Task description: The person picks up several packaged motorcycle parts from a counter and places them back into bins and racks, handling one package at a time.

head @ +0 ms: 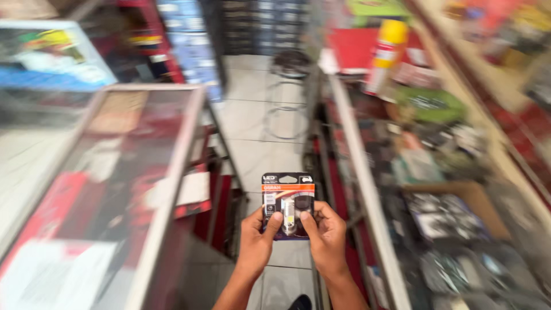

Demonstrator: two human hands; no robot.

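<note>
**Head view: both hands hold a small bulb pack**

Head camera looks down an aisle with a pale tiled floor [252, 143]. Left hand [256, 241] and right hand [327, 238] grasp a blister pack [288, 202] with an orange band, fingers clenched on its lower corners, thumbs across the front. It is upright, in mid-air between two glass display surfaces, one left [115, 172], one right [413, 189]. A yellow-capped spray can [385, 54] stands far right.

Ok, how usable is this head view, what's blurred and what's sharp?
Head view: the blister pack and both hands, left hand and right hand, are fairly sharp; the glass counters, the stool and the spray can are smeared by radial motion blur; lighting is even, with faint glare on the glass.
</note>
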